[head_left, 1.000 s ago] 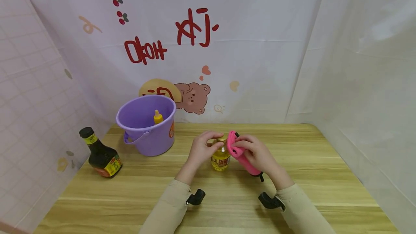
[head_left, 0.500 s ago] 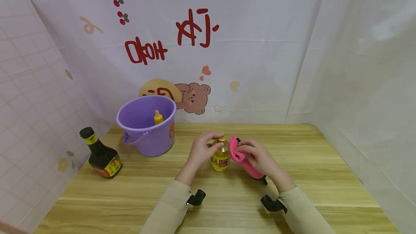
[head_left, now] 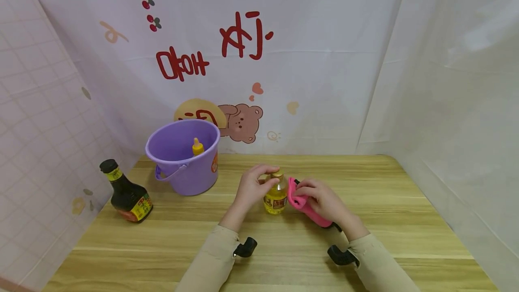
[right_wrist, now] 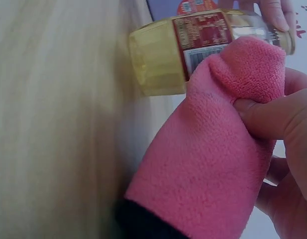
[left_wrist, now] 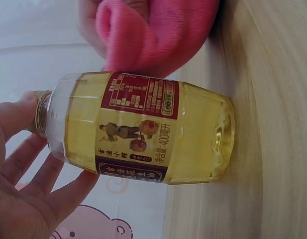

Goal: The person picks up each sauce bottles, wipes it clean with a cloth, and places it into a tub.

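A small bottle of yellow cooking oil stands upright on the wooden table, its red label plain in the left wrist view. My left hand pinches its gold cap between thumb and fingers. To the right of the bottle, my right hand grips a folded pink cloth with black trim, thumb pressed into the fabric. In the head view the cloth's folded top comes right up to the bottle's side. Its lower end hangs down toward the wrist, close over the table.
A purple bucket stands at the back left with a yellow-capped bottle inside. Farther left is a dark sauce bottle with a black cap. Printed fabric walls enclose the wooden table.
My right hand has moved the pink cloth downward beside the oil bottle, and a little to the right. My left hand keeps its hold on the cap, and the bottle stays in place.
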{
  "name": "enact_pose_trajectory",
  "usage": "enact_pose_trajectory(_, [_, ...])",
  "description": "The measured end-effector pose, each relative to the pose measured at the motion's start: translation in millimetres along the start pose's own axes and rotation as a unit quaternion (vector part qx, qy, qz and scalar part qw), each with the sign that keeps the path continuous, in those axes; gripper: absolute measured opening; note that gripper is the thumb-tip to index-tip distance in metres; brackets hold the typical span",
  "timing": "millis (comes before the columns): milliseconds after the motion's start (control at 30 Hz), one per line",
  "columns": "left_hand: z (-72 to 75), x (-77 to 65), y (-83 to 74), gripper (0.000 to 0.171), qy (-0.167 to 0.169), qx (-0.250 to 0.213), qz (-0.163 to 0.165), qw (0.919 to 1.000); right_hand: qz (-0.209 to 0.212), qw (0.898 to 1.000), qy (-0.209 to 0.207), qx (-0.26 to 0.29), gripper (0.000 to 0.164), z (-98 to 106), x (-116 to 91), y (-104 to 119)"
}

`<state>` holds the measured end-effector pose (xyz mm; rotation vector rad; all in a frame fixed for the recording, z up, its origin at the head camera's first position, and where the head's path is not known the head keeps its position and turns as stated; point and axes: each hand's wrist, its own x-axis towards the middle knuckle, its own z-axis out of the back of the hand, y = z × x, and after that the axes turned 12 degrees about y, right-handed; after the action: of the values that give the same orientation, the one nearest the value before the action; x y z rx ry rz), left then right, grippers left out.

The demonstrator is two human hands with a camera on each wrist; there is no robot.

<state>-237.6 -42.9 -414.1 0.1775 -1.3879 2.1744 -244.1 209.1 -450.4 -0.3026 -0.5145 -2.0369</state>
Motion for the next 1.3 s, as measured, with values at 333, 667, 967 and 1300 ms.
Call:
enact_pose_trajectory(333, [-0.6,-0.1,-0.9,0.024,0.001,-0.003,-0.003,1.0,-0.005,0.999,0.047,-0.019,0.037,-6.0,-1.1,-4.4])
enact_pose_trajectory(667, [-0.4,-0.3,-0.2,0.026,0.008,-0.01,-0.006,0.9999,-0.015,0.995,0.094,-0.038,0.041,-10.2,-1.9,-7.1])
enact_pose_trajectory(967, [-0.2,-1.4,0.8,0.024,0.005,-0.007,-0.007,0.9999,-0.011,0.993,0.11,-0.042,0.039,-11.5,-2.1,-5.4])
enact_pose_trajectory(1300, [-0.5,-1.1,1.3,0.024,0.001,-0.001,-0.009,1.0,-0.007,0.997,0.071,-0.028,0.039,1.2,-4.9,-3.9])
